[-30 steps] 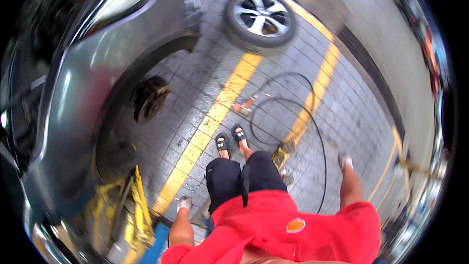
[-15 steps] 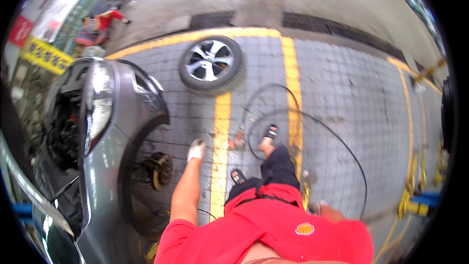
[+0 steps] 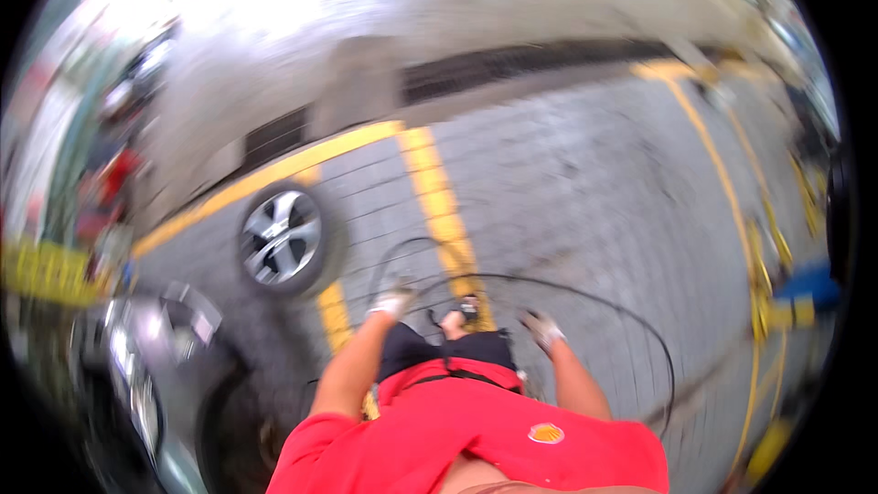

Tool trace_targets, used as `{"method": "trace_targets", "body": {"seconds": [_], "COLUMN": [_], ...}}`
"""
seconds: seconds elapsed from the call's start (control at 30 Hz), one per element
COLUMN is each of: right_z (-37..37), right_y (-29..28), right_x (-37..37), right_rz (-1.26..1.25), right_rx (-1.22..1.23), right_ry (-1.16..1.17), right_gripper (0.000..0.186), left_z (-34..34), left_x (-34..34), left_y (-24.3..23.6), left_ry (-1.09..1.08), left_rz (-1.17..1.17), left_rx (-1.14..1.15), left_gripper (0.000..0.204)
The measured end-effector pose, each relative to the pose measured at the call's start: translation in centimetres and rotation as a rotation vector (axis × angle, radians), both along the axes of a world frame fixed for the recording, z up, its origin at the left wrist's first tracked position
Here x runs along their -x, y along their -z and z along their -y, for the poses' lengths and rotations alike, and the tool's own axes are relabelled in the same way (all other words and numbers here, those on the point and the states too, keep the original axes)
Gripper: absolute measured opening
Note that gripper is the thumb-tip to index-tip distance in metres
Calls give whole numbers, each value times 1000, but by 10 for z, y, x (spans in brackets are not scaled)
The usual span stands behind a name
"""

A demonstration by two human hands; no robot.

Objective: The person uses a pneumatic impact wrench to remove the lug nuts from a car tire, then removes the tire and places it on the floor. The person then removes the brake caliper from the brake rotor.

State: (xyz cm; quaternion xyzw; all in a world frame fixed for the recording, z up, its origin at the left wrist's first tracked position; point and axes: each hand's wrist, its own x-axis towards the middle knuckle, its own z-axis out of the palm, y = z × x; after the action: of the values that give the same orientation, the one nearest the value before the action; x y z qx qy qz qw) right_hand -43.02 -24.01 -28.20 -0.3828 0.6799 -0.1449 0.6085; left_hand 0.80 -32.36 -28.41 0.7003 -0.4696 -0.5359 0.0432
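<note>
1. Your left hand (image 3: 393, 302) is out in front of you in a pale glove, arm stretched forward over the paved floor (image 3: 585, 183). It holds nothing, and the blur hides whether the fingers are spread or curled, so I cannot tell.
2. Your right hand (image 3: 541, 327) is gloved too, hanging lower and closer to your body. It is empty as well, and its fingers are too smeared to read (the whole picture is motion-blurred).
3. The two hands are well apart, with your dark trousers (image 3: 439, 352) and one sandalled foot (image 3: 468, 309) between them.
4. The loose car wheel (image 3: 282, 238) lies flat on the floor ahead and to the left of your left hand, silver spokes up, near but not touching it.
5. A thin black hose (image 3: 640, 338) loops over the floor around your feet, curving out past your right hand.
6. The yellow painted line (image 3: 437, 206) runs away from you just beyond your foot, meeting a second yellow stripe along the kerb edge.
7. The grey car (image 3: 151, 375) sits at the floor's lower left corner, with its dark, open wheel arch (image 3: 238, 421) beside your left arm.
8. Your red shirt (image 3: 476, 439) fills the bottom edge.
</note>
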Motion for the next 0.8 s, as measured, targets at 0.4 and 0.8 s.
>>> {"method": "trace_targets", "body": {"seconds": [0.4, 0.8], "right_z": [-89, -102], "right_y": [72, 125], "right_x": [218, 202], "right_rz": [-306, -293], "right_rx": [-411, -593], "right_ry": [905, 785], "right_gripper": [55, 38], "left_z": [278, 622], "left_x": [47, 723], "left_y": [153, 105], "left_ry": [-392, 747], "left_rz": [-15, 71], "left_rx": [-440, 78], "left_gripper": [21, 31]}}
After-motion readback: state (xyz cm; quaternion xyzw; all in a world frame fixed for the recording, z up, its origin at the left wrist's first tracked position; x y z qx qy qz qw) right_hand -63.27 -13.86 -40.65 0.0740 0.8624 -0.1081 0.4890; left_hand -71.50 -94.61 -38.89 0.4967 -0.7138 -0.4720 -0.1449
